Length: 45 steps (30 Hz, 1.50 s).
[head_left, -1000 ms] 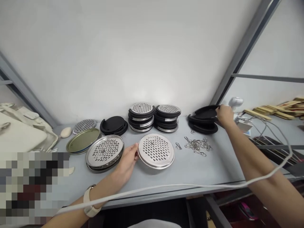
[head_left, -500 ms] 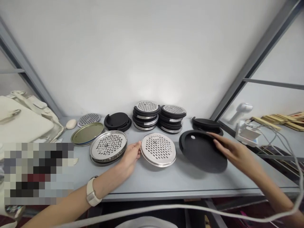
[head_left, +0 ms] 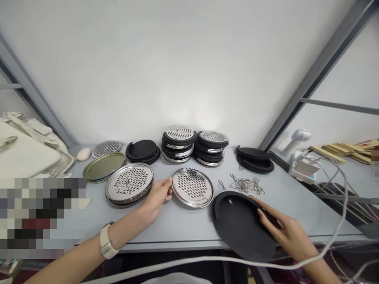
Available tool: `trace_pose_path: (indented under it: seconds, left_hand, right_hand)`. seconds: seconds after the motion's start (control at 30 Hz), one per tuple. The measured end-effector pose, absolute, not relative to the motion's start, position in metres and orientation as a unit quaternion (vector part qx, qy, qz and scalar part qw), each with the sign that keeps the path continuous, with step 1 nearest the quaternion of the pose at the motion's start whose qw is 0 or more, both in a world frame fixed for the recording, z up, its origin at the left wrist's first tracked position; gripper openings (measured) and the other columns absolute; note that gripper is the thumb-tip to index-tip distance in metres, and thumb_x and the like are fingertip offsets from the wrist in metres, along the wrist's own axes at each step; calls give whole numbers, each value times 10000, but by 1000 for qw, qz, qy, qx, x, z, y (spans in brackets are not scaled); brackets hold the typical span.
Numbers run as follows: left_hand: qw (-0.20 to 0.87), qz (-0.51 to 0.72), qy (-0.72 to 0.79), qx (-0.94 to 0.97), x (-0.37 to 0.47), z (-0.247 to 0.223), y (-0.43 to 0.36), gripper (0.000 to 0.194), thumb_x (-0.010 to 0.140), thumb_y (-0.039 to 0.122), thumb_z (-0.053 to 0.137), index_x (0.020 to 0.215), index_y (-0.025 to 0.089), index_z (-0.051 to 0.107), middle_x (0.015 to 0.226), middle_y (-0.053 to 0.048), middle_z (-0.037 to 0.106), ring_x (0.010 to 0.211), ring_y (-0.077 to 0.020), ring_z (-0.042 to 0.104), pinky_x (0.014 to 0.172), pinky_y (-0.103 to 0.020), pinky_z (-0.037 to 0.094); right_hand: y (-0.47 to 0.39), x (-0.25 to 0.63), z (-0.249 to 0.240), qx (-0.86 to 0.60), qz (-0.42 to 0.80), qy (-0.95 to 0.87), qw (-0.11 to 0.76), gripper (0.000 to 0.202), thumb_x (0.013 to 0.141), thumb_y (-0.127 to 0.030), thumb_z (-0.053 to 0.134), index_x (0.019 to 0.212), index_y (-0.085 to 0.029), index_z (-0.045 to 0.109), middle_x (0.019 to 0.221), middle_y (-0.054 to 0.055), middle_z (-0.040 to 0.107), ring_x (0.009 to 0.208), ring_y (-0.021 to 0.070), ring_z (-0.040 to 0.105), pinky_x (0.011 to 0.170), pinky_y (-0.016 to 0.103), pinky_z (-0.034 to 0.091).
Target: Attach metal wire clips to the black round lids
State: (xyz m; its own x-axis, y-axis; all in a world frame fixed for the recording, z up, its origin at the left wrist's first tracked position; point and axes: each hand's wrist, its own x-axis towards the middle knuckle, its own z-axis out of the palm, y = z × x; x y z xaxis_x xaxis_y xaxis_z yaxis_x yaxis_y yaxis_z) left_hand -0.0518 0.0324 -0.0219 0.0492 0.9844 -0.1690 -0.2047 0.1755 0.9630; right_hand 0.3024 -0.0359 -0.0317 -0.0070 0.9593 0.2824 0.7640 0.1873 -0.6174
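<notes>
Since the last frame, the black tray (head_left: 244,230) has come lower and toward me, and on my feed it tilts at the front edge of the worktop (head_left: 180,227). Behind, two stacks of black holders (head_left: 211,144) carry perforated discs (head_left: 179,133). My right fingers (head_left: 270,225) grip the tray's right rim; my left fingers (head_left: 167,185) pinch a shiny metal disc (head_left: 192,187) by its left edge.

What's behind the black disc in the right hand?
Metal clips, loosely piled on the table. The black disc covers part of the table's front edge; what's beneath can't be seen.
</notes>
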Motion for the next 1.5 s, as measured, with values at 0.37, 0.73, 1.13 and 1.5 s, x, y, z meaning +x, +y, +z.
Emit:
trace_pose_path:
  seconds: [0.37,0.73,1.13,1.5]
  left_hand:
    - [498,379,565,538,-62,-25,16,470,859,561,464,1140,190,401,826,-3,542,508,-90,481,468,-238,427]
    - [407,375,638,536,-43,-32,9,613,783,474,586,1283,179,390,1040,-87,560,722,-184,579,748,-366,481]
    - [433,462,625,456,-36,-57,-1,617,774,470,542,1276,155,369,823,-38,584,685,-184,576,671,-306,471]
    - [393,466,625,487,-52,-56,-6,578,782,466,568,1237,131,447,876,-70,607,698,-186,630,624,-320,551]
  right_hand:
    - [-27,291,-37,-644,136,-716,232,462,822,-474,480,1278,-398,481,519,-9,613,504,289,642,492,380,495]
    - [-22,294,-41,-615,55,-724,308,480,800,-418,552,1267,-492,470,874,33,709,736,282,683,643,426,584]
    - [1,236,-31,-569,-85,-763,296,312,903,-373,500,1175,-226,543,1014,100,567,949,253,573,792,398,508]
    - [72,186,14,-475,294,-811,173,487,924,-434,466,1347,-193,436,1287,117,509,1200,232,486,1040,373,399]
